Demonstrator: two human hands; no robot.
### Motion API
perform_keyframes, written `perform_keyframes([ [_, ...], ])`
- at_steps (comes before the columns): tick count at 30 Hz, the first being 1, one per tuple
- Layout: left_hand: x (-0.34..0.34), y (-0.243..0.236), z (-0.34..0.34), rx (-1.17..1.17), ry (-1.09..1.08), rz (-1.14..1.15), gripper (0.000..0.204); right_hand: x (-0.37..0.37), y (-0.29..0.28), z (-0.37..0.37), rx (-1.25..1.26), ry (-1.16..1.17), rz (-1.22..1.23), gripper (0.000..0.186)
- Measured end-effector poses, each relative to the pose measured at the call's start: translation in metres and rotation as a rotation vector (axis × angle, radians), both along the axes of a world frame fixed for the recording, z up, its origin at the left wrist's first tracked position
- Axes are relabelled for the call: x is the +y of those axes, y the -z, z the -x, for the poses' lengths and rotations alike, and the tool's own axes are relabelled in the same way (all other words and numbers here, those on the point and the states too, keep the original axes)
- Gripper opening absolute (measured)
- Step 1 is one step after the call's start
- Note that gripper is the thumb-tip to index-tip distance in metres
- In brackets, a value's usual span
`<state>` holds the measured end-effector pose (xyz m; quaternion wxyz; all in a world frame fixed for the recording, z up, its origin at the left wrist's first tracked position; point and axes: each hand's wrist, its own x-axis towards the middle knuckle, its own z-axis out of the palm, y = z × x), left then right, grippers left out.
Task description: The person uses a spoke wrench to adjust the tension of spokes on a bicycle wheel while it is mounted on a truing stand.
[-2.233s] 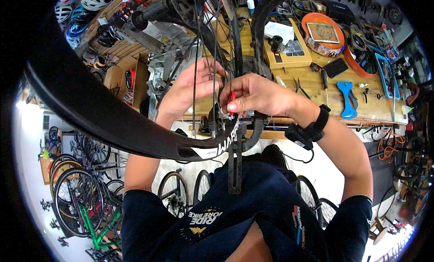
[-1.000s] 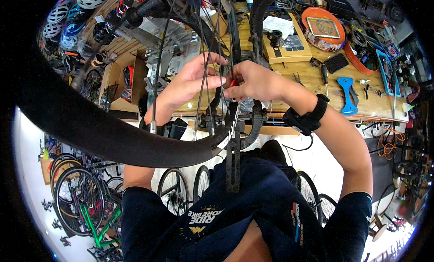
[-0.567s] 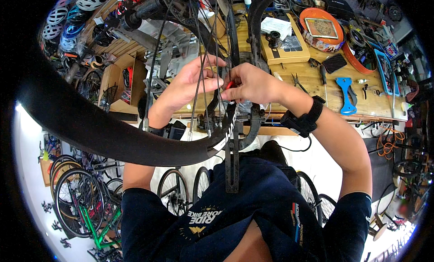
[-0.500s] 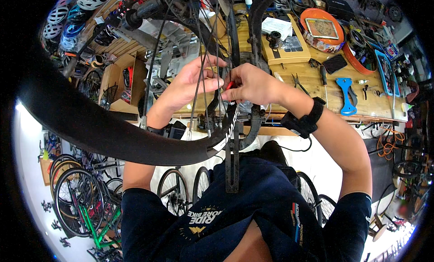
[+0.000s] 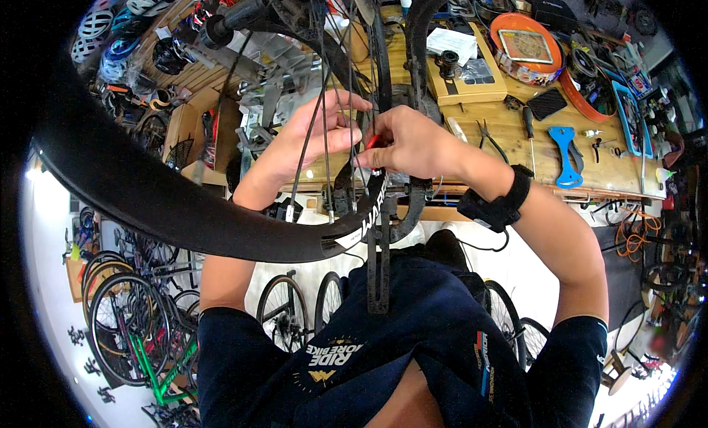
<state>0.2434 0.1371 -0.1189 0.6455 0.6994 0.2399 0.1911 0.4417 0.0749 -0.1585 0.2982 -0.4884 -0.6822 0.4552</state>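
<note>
A bicycle wheel with a deep black rim (image 5: 192,225) and thin spokes (image 5: 306,144) stands in a dark metal wheel stand (image 5: 378,277) in front of me. My right hand (image 5: 419,140) is closed around a small red tool, which looks like a spoke wrench (image 5: 375,142), at the spokes just above the rim. Most of the tool is hidden by the fingers. My left hand (image 5: 306,140) reaches in from the other side, behind several spokes. Its thumb and fingers are apart and bent towards the right hand, with nothing visible between them.
On the wooden workbench (image 5: 472,118) lie pliers (image 5: 484,135), a screwdriver (image 5: 529,129), a blue tool (image 5: 566,156), a yellow cardboard box (image 5: 476,88) and an orange round tin (image 5: 525,48). Helmets (image 5: 151,0) hang at the upper left. Bicycles (image 5: 133,325) stand behind at the lower left.
The wheel has turned a little: the near spokes have shifted left, and more of the white rim lettering shows below my right hand. Both hands stay almost where they were.
</note>
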Motion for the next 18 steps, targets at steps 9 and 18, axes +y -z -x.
perform_keyframes([
  [9, -0.005, -0.018, 0.003, 0.057, 0.021, -0.018, 0.051, -0.018, -0.034, 0.004, 0.195, -0.022, 0.235, 0.033],
  [18, -0.023, -0.065, 0.006, 0.034, -0.059, 0.102, 0.079, -0.042, -0.103, 0.006, 0.376, -0.122, 0.35, 0.038],
])
